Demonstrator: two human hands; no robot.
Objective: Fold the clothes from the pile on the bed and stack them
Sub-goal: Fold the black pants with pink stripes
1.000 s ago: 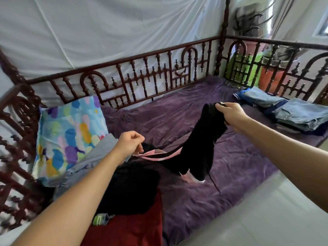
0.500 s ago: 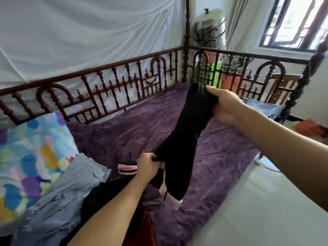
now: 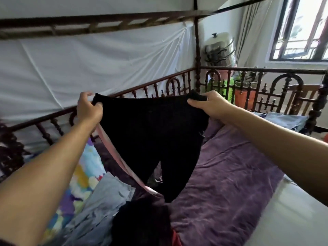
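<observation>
Above the bed (image 3: pixel 230 174), the left hand (image 3: pixel 88 109) pinches one end of the waistband of the trousers (image 3: pixel 150 135), at about 10 o'clock from the view's centre. Its thumb is in front and its fingers are curled behind. The right hand (image 3: pixel 211 105) grips the other end at about 2 o'clock, fingers curled round bunched black cloth. Between the hands the waistband is stretched nearly level. The black trousers hang in the air with the legs pointing toward 6 o'clock. Whether the leg ends touch the clothes below cannot be told. A pink stripe (image 3: pixel 113 150) runs down the trousers' left edge from under the left hand.

Under the trousers the pile lies on the bed. It has a black garment (image 3: pixel 142 224) at 6 o'clock, a grey garment (image 3: pixel 99 206) just beside it at 7, and a bit of red cloth (image 3: pixel 175 238) at the bottom edge. A many-coloured pillow (image 3: pixel 83 174) lies at 8 o'clock, partly under the grey garment.

The bed's purple cover spreads from 3 to 5 o'clock. Folded jeans (image 3: pixel 285 119) sit at its far end, at 3 o'clock. A dark wooden rail (image 3: pixel 142 87) runs behind the hands, with a white sheet (image 3: pixel 88 64) hanging beyond it at 11. A steel pot (image 3: pixel 220 48) stands at 1 o'clock, a window (image 3: pixel 301 32) shows at 2, and pale floor (image 3: pixel 292 219) lies at 4.
</observation>
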